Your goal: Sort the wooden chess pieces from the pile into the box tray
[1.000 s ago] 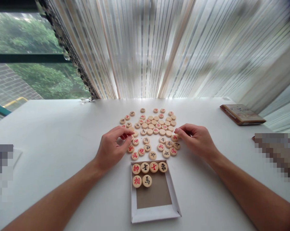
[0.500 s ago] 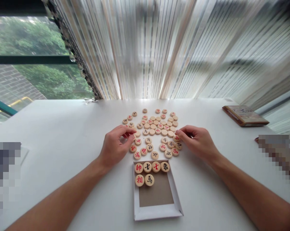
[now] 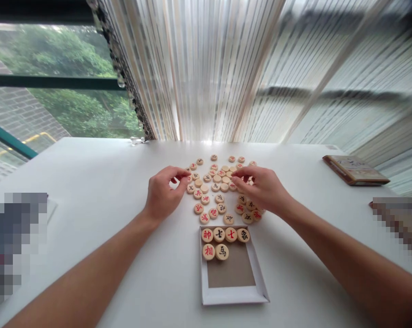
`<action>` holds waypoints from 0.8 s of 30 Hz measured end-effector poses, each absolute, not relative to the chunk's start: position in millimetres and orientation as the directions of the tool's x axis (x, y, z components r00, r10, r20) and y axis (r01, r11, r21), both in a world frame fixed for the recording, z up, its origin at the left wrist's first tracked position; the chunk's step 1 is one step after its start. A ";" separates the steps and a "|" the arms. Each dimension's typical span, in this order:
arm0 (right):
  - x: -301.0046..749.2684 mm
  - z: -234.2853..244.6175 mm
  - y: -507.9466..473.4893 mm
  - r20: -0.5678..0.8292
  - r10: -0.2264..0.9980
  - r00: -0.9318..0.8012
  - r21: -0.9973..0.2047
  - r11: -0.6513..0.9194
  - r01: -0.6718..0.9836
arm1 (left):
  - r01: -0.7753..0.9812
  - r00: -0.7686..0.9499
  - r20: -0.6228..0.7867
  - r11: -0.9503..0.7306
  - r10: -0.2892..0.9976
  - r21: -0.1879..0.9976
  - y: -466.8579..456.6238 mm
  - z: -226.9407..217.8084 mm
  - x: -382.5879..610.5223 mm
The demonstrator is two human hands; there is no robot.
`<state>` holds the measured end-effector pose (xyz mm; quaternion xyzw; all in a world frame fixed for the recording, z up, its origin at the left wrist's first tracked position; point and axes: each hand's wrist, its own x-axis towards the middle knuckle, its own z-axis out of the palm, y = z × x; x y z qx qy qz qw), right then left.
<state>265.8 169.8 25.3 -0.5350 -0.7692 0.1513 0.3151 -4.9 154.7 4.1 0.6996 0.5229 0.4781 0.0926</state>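
Several round wooden chess pieces [image 3: 215, 187] with red or black characters lie spread on a white table [image 3: 100, 191]. My left hand [image 3: 163, 193] is curled at the left edge of the spread, thumb and fingers pinched over a piece there. Over the right middle of the spread, my right hand [image 3: 262, 187] has its fingertips pinched down among the pieces. What either pinch holds is hidden. In front of the spread lies a shallow white box [image 3: 231, 294] with a brown bottom; several pieces [image 3: 225, 235] sit in two rows at its far end.
A brown flat box lid [image 3: 354, 169] lies at the table's right back. Blurred-out patches sit at the left [image 3: 16, 246] and right [image 3: 399, 221] edges. A striped curtain [image 3: 226, 68] hangs behind the table, with a window at the left.
The view has shifted, moving everything rightward in frame. My right hand moved left and further in over the pieces. My left hand slid a little toward the back of the spread.
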 end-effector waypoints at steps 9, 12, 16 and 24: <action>218.1 24.6 218.8 0.253 0.901 -0.352 -0.439 0.432 0.788 | 0.650 0.002 0.601 -0.457 0.799 0.607 155.4 3.8 -6.1; 215.2 20.7 221.7 0.229 0.897 -0.378 -0.412 0.441 0.798 | 0.645 0.000 0.595 -0.455 0.803 0.614 155.1 2.9 -5.2; 213.3 19.9 221.8 0.218 0.888 -0.404 -0.398 0.459 0.795 | 0.638 -0.004 0.584 -0.447 0.812 0.626 155.5 2.0 -4.2; 213.8 18.7 224.0 0.210 0.866 -0.454 -0.398 0.500 0.769 | 0.664 -0.050 0.567 -0.397 0.822 0.634 161.2 -0.5 -7.1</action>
